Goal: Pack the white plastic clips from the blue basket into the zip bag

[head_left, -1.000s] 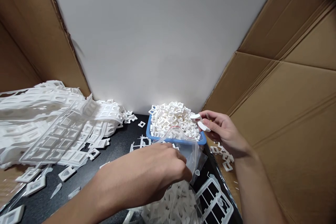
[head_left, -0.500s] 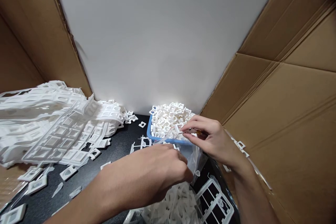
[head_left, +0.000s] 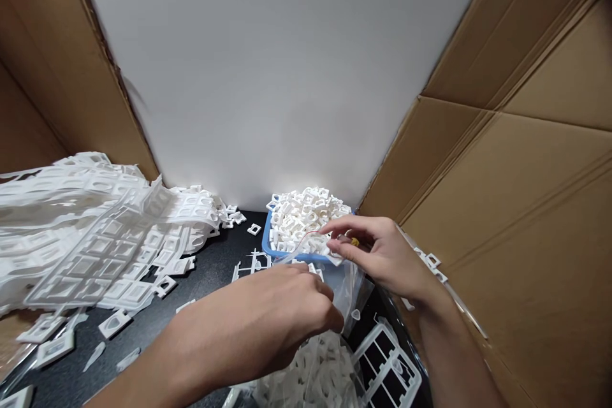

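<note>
My right hand [head_left: 389, 255] is over the front right edge of a blue basket [head_left: 266, 242] heaped with small white plastic frames [head_left: 306, 217]. Its fingers curl around a small object with a yellow part [head_left: 354, 241], mostly hidden in the palm. The index fingertip stands a little apart from the thumb. Just below the thumb tip is one white frame [head_left: 335, 259]; whether it is held I cannot tell. My left hand [head_left: 296, 306], back up and fingers curled under, is above a clear plastic bag [head_left: 310, 376] of whitish scraps. Whatever it holds is hidden.
Sheets of moulded white frames [head_left: 95, 242] are piled on the left. Loose frames [head_left: 115, 323] and slivers lie on the black tabletop [head_left: 210, 271]. An empty sprue grid [head_left: 389, 366] lies at lower right. Cardboard panels [head_left: 521, 204] flank both sides, before a pale wall [head_left: 287, 64].
The white frame pinched in my right fingertips has dropped lower, below the thumb, and the index finger has lifted away. My left hand stays nearly in place; the view has shifted slightly.
</note>
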`<action>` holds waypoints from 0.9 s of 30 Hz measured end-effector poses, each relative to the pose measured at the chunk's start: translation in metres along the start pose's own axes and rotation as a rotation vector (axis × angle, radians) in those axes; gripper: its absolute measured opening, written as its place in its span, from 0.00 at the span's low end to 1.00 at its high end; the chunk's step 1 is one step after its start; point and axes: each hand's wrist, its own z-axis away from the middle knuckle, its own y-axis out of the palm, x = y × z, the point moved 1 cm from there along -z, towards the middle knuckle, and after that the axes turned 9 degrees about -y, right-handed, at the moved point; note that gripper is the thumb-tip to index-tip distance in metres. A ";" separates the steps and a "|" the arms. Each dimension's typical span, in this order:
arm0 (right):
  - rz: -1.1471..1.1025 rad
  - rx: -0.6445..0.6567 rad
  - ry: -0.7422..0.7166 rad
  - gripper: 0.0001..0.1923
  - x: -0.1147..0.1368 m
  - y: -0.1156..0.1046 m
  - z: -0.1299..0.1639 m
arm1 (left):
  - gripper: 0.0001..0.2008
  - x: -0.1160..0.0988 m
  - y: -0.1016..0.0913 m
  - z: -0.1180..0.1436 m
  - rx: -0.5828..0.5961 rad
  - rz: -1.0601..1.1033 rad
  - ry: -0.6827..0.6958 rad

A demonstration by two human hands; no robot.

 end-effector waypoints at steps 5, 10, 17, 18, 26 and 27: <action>-0.108 -0.157 0.031 0.11 -0.010 -0.006 -0.004 | 0.16 -0.002 -0.001 -0.001 0.000 -0.001 0.019; -0.052 -0.129 0.049 0.11 -0.005 -0.001 -0.005 | 0.16 -0.005 -0.004 -0.002 0.014 -0.008 0.003; 0.304 -0.360 0.087 0.14 -0.036 -0.007 -0.008 | 0.15 -0.007 -0.005 -0.001 0.051 0.002 -0.024; 0.348 -0.369 0.117 0.14 -0.047 -0.011 -0.007 | 0.15 -0.006 -0.006 -0.001 0.054 0.008 -0.023; 0.500 -0.188 0.280 0.11 -0.106 -0.013 -0.001 | 0.14 -0.007 -0.009 0.000 0.037 -0.037 0.010; 0.501 -0.182 0.278 0.11 -0.108 -0.008 -0.002 | 0.13 -0.008 -0.010 0.000 0.047 -0.040 0.021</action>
